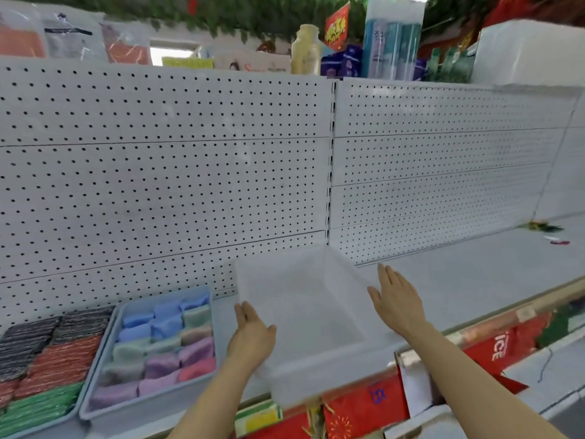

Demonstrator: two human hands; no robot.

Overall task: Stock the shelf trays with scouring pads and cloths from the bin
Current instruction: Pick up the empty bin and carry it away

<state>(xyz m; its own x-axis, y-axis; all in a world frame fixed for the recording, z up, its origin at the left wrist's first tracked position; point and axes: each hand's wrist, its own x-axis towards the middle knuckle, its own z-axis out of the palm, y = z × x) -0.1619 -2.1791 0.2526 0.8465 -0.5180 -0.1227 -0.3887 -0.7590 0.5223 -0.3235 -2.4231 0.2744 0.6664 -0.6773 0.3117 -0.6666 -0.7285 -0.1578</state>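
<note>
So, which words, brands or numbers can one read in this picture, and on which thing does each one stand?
"ICE": white letters, turned sideways, on the red packaging below the shelf edge.
Blue marks on the red package under the clear tray: not readable.
Red sign with yellow characters, top: too blurred.
Tall blue pack, top shelf: print too blurred.
White box with red lettering, top: too blurred.

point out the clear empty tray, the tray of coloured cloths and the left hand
clear tray (pixel 316 315), head view, bare floor
tray of coloured cloths (pixel 158 403), head view, front wall
left hand (pixel 253 335), head view, back of hand
</note>
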